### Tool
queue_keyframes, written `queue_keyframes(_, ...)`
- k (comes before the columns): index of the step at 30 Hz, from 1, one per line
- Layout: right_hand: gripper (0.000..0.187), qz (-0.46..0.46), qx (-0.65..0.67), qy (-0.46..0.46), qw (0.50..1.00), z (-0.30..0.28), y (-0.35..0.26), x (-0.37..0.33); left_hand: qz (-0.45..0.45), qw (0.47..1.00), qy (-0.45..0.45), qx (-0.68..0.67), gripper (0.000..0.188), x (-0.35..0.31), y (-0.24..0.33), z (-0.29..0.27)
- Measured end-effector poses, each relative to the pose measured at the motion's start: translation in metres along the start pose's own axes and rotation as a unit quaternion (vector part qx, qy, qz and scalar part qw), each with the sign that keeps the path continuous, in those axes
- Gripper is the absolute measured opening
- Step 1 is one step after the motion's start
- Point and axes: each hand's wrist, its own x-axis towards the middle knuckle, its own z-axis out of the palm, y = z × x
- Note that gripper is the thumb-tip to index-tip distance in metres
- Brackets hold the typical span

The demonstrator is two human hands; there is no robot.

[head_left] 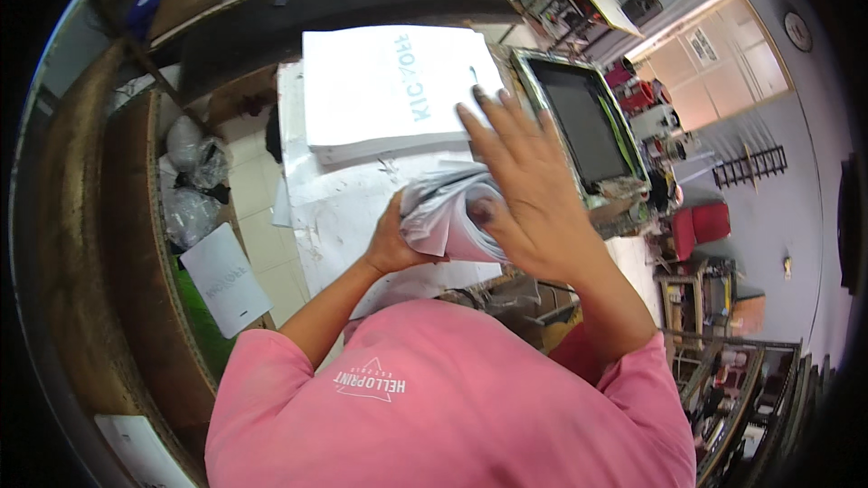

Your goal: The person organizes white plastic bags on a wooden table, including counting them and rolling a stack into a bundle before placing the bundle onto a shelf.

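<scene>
My left hand (392, 239) is closed round a bent bundle of thin whitish sheets (434, 217), gripping its left side close in front of my body. The bundle curls over, its layered edges fanned. My right hand (529, 185) has its fingers stretched and spread, slightly blurred. Its thumb lies at the curled right side of the bundle; whether it presses on it I cannot tell. The right fingertips hang over the near right corner of a thick stack of white printed sheets (389, 99). That stack rests on a stained white work surface (339, 208).
A dark framed screen (579, 117) lies right of the stack. To the left, a wooden shelf holds clear plastic bags (190, 203) and a loose printed sheet (226, 278). A red chair (701, 230) and cluttered racks (723, 380) stand at the right.
</scene>
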Motion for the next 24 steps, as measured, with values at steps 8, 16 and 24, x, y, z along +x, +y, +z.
queue_keyframes(8, 0.081, 0.005, -0.076, -0.022, 0.997, -0.009, -0.005, 0.006, -0.069, 0.996, 0.012, -0.053, 0.124, 0.004, 0.019, -0.015)
queue_keyframes(16, 0.095, 0.015, -0.012, -0.083, 0.996, 0.029, 0.005, -0.004, -0.062, 0.997, -0.006, -0.051, 0.124, 0.008, 0.02, -0.012)
queue_keyframes(24, 0.088, -0.084, 0.036, -0.111, 0.99, 0.006, 0.005, 0.001, -0.061, 0.993, -0.018, -0.098, 0.125, 0.015, 0.022, -0.01)
